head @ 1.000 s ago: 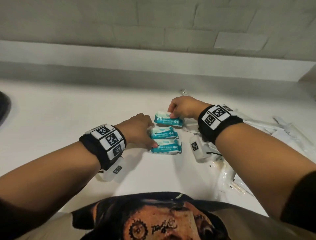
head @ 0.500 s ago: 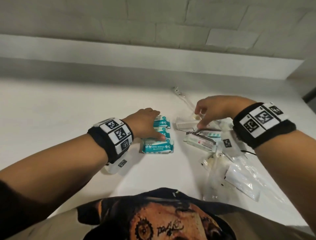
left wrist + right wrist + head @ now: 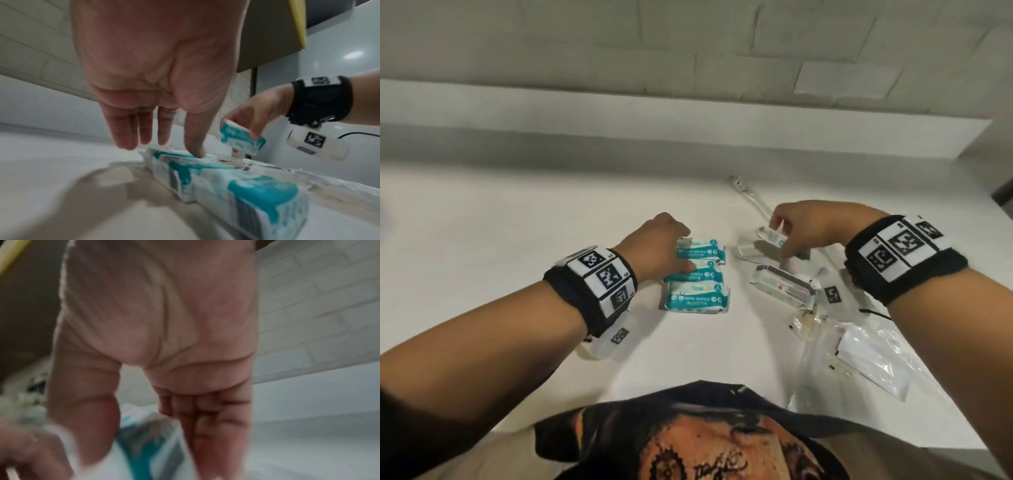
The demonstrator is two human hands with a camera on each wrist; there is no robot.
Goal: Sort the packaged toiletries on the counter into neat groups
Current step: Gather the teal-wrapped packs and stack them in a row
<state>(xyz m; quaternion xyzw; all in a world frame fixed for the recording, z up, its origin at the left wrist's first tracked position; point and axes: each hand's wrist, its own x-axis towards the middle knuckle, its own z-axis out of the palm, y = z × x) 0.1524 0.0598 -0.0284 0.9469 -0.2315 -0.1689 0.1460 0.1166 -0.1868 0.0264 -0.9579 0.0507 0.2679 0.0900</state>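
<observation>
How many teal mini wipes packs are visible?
4: three in a column by the left hand at; one in the right hand at. Others may be hidden.

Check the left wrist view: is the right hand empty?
No, the right hand pinches a small teal-and-white pack lifted above the counter.

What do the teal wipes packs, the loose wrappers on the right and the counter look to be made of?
Mini wipes packs: soft printed plastic film, judging by the crimped ends and puffy, creased faces. Clear wrappers: thin transparent plastic, crinkled and glinting. Counter: smooth white hard surface with a dull sheen, possibly laminate or stone; the pictures leave that open.
</observation>
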